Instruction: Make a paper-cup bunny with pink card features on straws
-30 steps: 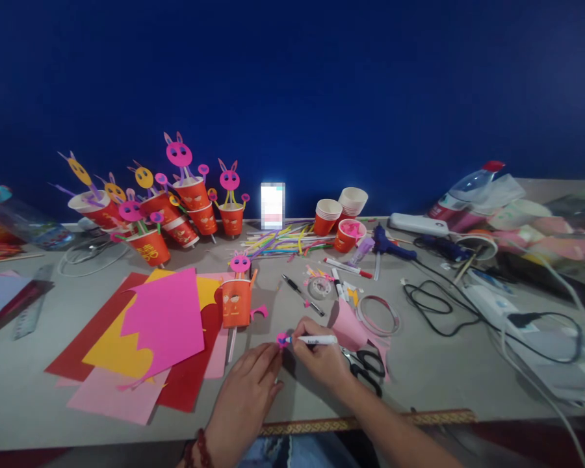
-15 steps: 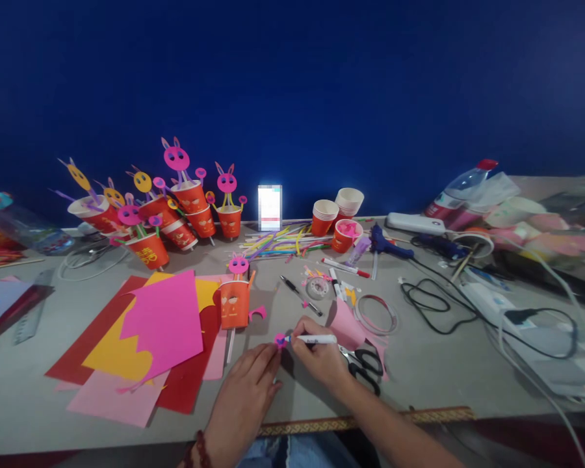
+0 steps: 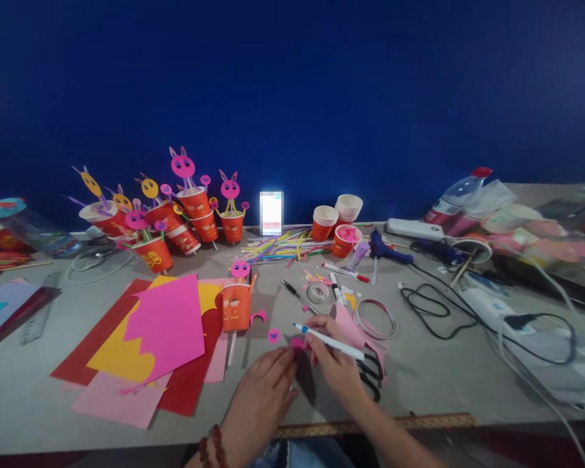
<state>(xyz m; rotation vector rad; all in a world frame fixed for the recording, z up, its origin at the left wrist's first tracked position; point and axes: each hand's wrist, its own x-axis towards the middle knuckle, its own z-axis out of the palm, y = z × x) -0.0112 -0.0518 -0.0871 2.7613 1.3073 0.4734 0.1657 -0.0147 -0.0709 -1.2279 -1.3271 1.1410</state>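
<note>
My right hand (image 3: 338, 370) grips a white marker (image 3: 344, 348) with a blue tip, held slanted above the table. Between my two hands is a small pink paper disc (image 3: 298, 343), touched by fingertips of my left hand (image 3: 266, 383), whose fingers lie stretched out and nearly flat. A second pink disc (image 3: 273, 336) with a blue heart on it rests on the table just beyond my left fingers. Farther up stands a red paper cup (image 3: 236, 305) topped with a pink bunny head. Black-handled scissors (image 3: 373, 377) are partly hidden behind my right hand.
Coloured paper sheets (image 3: 168, 325) lie at left, with several bunny cups (image 3: 153, 253) behind them. A pen (image 3: 290, 288), tape rolls (image 3: 376, 318) and a blue glue gun (image 3: 390, 250) are beyond my hands. Black cable (image 3: 436, 331) and a power strip (image 3: 531, 338) occupy the right.
The heart disc is now left free on the table. My hands have shifted slightly right to another pink disc, and the marker tip has lifted off the paper.
</note>
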